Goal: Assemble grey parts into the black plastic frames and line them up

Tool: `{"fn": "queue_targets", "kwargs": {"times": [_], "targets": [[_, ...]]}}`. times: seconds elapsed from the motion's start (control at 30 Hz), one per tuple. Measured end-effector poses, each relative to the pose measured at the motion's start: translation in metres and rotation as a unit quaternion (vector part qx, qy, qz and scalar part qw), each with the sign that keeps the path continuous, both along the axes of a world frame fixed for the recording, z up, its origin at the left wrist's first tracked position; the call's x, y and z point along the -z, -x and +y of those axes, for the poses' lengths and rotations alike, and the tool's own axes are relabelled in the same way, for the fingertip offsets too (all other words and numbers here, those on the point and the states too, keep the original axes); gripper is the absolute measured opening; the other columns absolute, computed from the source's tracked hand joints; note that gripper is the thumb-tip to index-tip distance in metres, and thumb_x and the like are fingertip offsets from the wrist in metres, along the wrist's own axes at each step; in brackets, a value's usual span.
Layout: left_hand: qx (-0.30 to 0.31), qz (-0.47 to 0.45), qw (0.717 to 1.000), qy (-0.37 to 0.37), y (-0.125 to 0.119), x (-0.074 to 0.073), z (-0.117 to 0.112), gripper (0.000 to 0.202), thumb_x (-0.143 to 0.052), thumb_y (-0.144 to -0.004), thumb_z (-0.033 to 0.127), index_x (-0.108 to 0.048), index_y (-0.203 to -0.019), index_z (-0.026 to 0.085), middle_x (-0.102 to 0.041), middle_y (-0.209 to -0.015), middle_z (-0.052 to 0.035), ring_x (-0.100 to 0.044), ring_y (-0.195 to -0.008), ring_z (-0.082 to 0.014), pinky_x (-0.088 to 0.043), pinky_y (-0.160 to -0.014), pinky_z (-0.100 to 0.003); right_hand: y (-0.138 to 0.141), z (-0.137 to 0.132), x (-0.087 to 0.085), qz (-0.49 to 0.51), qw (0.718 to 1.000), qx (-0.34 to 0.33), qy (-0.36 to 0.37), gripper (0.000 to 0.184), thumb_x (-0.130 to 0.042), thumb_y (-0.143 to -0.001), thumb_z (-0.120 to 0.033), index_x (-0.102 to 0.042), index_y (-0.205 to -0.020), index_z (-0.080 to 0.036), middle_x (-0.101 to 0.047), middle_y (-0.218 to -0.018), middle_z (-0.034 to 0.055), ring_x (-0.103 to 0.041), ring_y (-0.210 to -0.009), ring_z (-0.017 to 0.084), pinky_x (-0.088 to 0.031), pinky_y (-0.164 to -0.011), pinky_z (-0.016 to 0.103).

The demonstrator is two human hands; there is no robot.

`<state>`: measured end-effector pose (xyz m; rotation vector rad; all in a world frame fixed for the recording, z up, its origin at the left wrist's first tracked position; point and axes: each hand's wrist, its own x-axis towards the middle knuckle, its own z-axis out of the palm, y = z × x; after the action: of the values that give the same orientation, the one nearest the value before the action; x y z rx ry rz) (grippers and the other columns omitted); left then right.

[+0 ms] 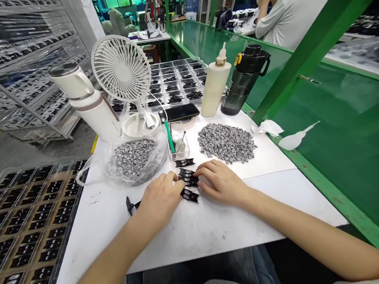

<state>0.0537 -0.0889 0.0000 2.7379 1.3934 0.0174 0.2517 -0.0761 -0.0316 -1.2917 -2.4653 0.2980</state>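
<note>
Several small black plastic parts point(190, 196) with grey oval inserts lie in a short column on the white-covered table, another black part point(185, 162) just beyond them. My left hand point(161, 197) is curled at the left ends of the middle parts, its thumb and forefinger closed on one. From the right, my right hand point(223, 183) meets the same parts, thumb and fingertips closed at their right ends. Fingers partly hide where each grip falls. Beside my left hand lies a further black part point(129, 205), partly covered by the hand.
A plastic bag of grey pieces point(135, 159) and a loose grey pile point(226, 142) flank a small clear box point(179, 150) of tools. Behind stand a fan point(121, 70), white flask point(94, 111), squeeze bottle point(214, 87), black bottle point(242, 82) and phone point(179, 112). Trays point(26, 231) sit left.
</note>
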Motion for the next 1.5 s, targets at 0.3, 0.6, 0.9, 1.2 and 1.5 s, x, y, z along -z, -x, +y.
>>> {"fn": "queue_targets", "kwargs": {"times": [0.3, 0.6, 0.9, 1.2, 1.5], "targets": [[-0.037, -0.035, 0.997, 0.057, 0.012, -0.001, 0.008, 0.032, -0.035, -0.082, 0.009, -0.05, -0.107, 0.021, -0.056, -0.093, -0.0056, -0.056, -0.083, -0.0177, -0.044, -0.07, -0.03, -0.003, -0.01, -0.005, 0.022, 0.994, -0.092, 0.056, 0.018, -0.044, -0.081, -0.022, -0.057, -0.093, -0.017, -0.059, -0.086, 0.006, -0.049, -0.081, 0.018, -0.04, -0.073, 0.033], [-0.035, -0.02, 0.994, 0.099, 0.003, 0.003, 0.001, 0.096, -0.071, -0.051, 0.051, -0.031, -0.127, 0.008, -0.046, -0.116, -0.0172, -0.043, -0.105, -0.0314, -0.038, -0.087, -0.042, -0.003, -0.004, 0.001, 0.037, 0.999, -0.008, 0.016, 0.049, -0.054, -0.076, -0.04, -0.044, -0.117, -0.014, -0.051, -0.113, 0.0114, -0.045, -0.102, 0.024, -0.038, -0.085, 0.04], [-0.017, -0.048, 0.988, 0.148, 0.015, -0.005, 0.008, 0.056, -0.063, -0.067, 0.033, -0.043, -0.117, 0.019, -0.05, -0.101, -0.0087, -0.047, -0.096, -0.0248, -0.042, -0.078, -0.035, -0.002, -0.002, 0.006, 0.003, 0.999, -0.041, 0.025, 0.06, -0.057, -0.073, -0.039, -0.038, -0.125, -0.016, -0.05, -0.116, 0.0109, -0.043, -0.104, 0.026, -0.037, -0.085, 0.044], [-0.017, -0.041, 0.991, 0.126, 0.014, -0.002, 0.01, 0.068, -0.059, -0.069, 0.035, -0.032, -0.128, 0.017, -0.049, -0.107, -0.0097, -0.044, -0.099, -0.0254, -0.039, -0.085, -0.037, -0.002, -0.004, 0.003, -0.001, 0.997, -0.06, 0.042, 0.06, -0.058, -0.073, -0.039, -0.038, -0.125, -0.017, -0.051, -0.112, 0.0098, -0.043, -0.101, 0.026, -0.036, -0.085, 0.043], [-0.01, -0.089, 0.995, 0.044, -0.003, 0.015, 0.004, 0.093, -0.053, -0.058, 0.068, -0.03, -0.129, 0.013, -0.042, -0.121, -0.0149, -0.038, -0.109, -0.0299, -0.033, -0.091, -0.043, -0.008, -0.002, -0.005, 0.056, 0.996, -0.046, 0.047, 0.055, -0.053, -0.077, -0.045, -0.04, -0.122, -0.017, -0.05, -0.113, 0.0106, -0.044, -0.102, 0.024, -0.036, -0.086, 0.041]]}}
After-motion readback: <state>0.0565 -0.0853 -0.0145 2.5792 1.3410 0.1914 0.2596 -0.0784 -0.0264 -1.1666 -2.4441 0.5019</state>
